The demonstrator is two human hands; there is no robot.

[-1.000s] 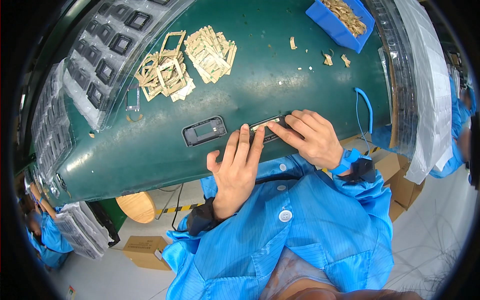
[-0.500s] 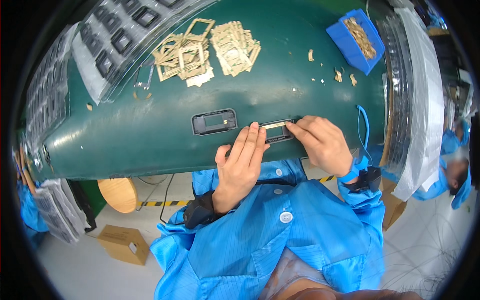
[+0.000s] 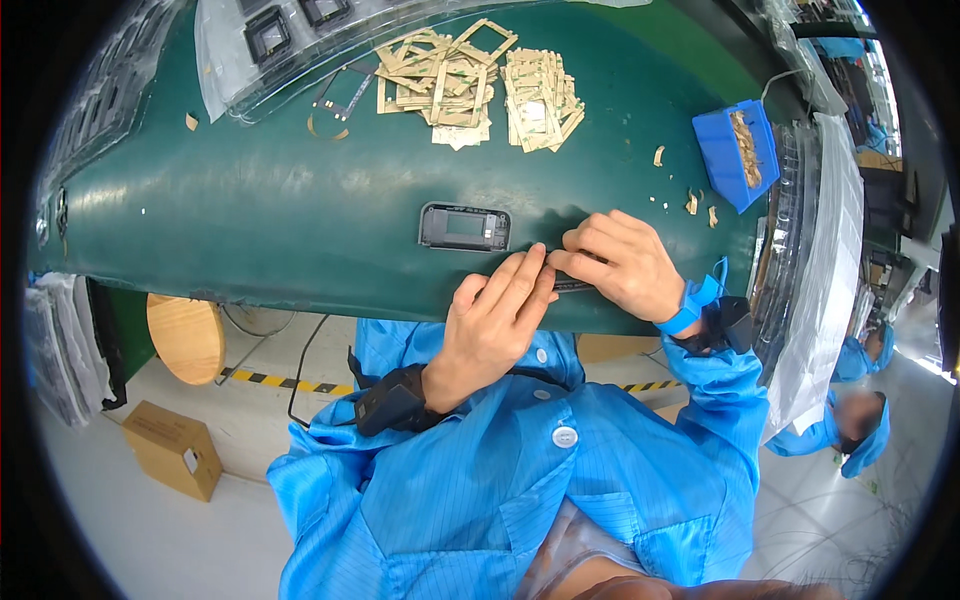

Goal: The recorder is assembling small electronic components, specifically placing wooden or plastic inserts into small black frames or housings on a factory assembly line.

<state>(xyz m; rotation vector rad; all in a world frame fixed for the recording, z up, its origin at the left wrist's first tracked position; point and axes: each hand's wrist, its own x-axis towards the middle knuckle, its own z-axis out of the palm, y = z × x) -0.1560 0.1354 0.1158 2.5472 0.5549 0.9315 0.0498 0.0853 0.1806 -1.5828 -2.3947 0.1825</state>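
Observation:
A black rectangular plastic frame (image 3: 572, 287) lies on the green table, largely covered by my hands. My left hand (image 3: 490, 325) has its fingers stretched out, their tips at the frame's left end and the thumb apart. Curled over the frame, my right hand (image 3: 622, 268) has thumb and forefinger pinched close to the left fingertips; whatever is between them is hidden. A second black plastic housing (image 3: 464, 227) with a rectangular window rests just beyond my left hand, touched by neither hand.
Piles of tan adhesive frames (image 3: 440, 85) lie at the back. A blue bin (image 3: 735, 150) of tan scraps stands far right, with loose scraps (image 3: 692, 203) beside it. Clear plastic trays (image 3: 300, 60) sit back left; stacked trays (image 3: 800, 260) line the right edge.
My right forefinger has gone from pressing the tan strip on the frame to a pinch at its left end. My hands now hide more of the frame. The view has shifted.

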